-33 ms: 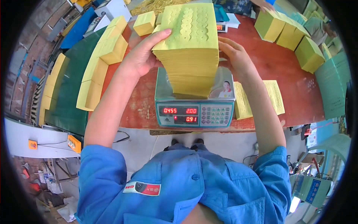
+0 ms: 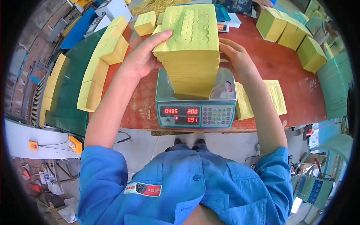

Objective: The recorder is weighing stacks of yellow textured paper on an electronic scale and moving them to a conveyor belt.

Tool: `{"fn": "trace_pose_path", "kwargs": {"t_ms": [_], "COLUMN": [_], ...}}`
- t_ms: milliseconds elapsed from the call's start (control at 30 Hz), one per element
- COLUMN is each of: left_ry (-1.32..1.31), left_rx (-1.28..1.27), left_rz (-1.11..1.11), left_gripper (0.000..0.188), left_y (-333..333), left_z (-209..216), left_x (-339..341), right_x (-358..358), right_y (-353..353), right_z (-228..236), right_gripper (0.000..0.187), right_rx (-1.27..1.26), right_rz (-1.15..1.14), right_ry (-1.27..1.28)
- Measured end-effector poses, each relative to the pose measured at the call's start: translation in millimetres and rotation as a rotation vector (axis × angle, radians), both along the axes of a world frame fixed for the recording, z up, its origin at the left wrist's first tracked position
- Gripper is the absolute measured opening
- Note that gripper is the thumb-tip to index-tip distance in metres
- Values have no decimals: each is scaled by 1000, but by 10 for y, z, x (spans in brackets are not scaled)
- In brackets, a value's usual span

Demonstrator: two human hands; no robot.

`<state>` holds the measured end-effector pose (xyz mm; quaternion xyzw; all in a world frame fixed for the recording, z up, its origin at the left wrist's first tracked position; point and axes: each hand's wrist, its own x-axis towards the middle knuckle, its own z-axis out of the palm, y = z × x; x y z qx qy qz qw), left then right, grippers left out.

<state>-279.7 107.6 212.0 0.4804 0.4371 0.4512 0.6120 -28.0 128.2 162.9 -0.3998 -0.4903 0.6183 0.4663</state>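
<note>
A tall stack of yellow paper [image 2: 192,65], its top sheet embossed with rows of rounded scalloped marks, stands on the metal pan of a digital scale [image 2: 174,120] whose red digits are lit. My left hand [image 2: 144,56] grips the stack's left side, thumb over the top edge and its other fingers mostly hidden. Against the right side rests my right hand [image 2: 236,56], its fingers bent around toward the back, where the tips cannot be seen. The stack leans slightly and spreads wider toward the top.
Right of the scale lie more embossed yellow paper stacks [image 2: 276,98] on the red table [image 2: 262,56]. Yellow blocks line a green surface [image 2: 71,90] at left, and others [image 2: 312,55] stand far right. Another person's hand [image 2: 264,3] is at the back, near a second scale [image 2: 222,27].
</note>
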Motion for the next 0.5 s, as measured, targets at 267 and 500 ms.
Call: {"fn": "trace_pose_path", "kwargs": {"t_ms": [267, 500], "left_ry": [91, 188], "left_rx": [0, 81], "left_rz": [-34, -103], "left_gripper": [78, 81], "left_y": [26, 103], "left_z": [-80, -157], "left_x": [-57, -141], "right_x": [-14, -89], "right_y": [-48, -84], "right_z": [-110, -190], "right_gripper": [40, 41], "right_rx": [44, 81], "right_rz": [-59, -144], "right_ry": [-46, -143]}}
